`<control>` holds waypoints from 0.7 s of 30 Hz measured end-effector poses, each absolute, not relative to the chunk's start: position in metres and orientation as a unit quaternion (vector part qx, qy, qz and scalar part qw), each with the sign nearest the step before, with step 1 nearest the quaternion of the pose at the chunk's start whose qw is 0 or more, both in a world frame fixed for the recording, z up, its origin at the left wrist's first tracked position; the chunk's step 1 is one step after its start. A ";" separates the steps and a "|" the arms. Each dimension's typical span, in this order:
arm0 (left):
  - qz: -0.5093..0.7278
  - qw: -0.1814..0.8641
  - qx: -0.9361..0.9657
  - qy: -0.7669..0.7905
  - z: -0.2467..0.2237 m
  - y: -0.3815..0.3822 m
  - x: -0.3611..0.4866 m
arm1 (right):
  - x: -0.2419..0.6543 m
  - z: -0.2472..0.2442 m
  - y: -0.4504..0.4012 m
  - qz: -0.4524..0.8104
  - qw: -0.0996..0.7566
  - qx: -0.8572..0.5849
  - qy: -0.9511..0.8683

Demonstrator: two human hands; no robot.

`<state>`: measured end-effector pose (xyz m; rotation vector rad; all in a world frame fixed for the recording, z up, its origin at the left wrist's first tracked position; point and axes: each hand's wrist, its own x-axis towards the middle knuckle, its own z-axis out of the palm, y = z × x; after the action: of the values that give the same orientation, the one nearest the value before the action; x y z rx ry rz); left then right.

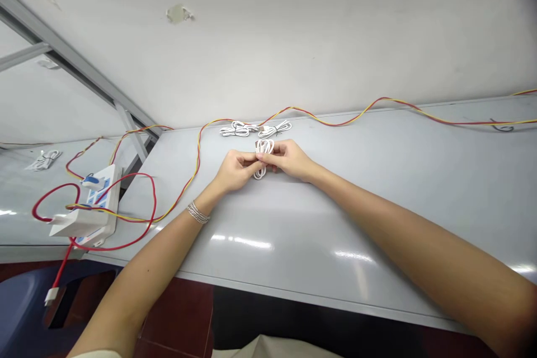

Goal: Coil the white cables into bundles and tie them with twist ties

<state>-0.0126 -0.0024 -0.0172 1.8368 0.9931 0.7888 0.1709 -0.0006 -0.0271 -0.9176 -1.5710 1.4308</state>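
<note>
A coiled white cable (260, 172) is pinched at its middle between both hands, above the grey tabletop (335, 218). My left hand (238, 170) grips it from the left, thumb and fingers pressed together. From the right, my right hand (290, 159) closes on the same coil, its thumb lying across the loops. Fingers cover the centre of the bundle, so any tie there is hidden. Just beyond the hands, near the wall, lie more bundled white cables (235, 130), and beside them another white cable bundle (274, 130) bound with a dark tie.
At left stands a white power strip (109, 207) with a white adapter (79, 222) and a looping red cable (155, 201). Twisted red-yellow wire (348, 122) runs along the wall. A metal frame (75, 61) rises at left; a blue chair (25, 302) sits below the table edge.
</note>
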 end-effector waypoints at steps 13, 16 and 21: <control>0.339 0.483 0.719 0.367 -0.008 -0.007 -0.005 | 0.170 -0.027 0.001 0.589 0.414 -0.342 -0.603; 0.345 0.480 0.718 0.366 -0.007 -0.006 -0.005 | 0.169 -0.027 0.000 0.592 0.417 -0.341 -0.600; 0.356 0.451 0.717 0.393 -0.009 -0.004 -0.008 | 0.168 -0.026 0.000 0.581 0.420 -0.360 -0.597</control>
<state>-0.0075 -0.0044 -0.0088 1.7727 0.9720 0.8805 0.1683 -0.0002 -0.0265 -0.9022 -1.4970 1.4550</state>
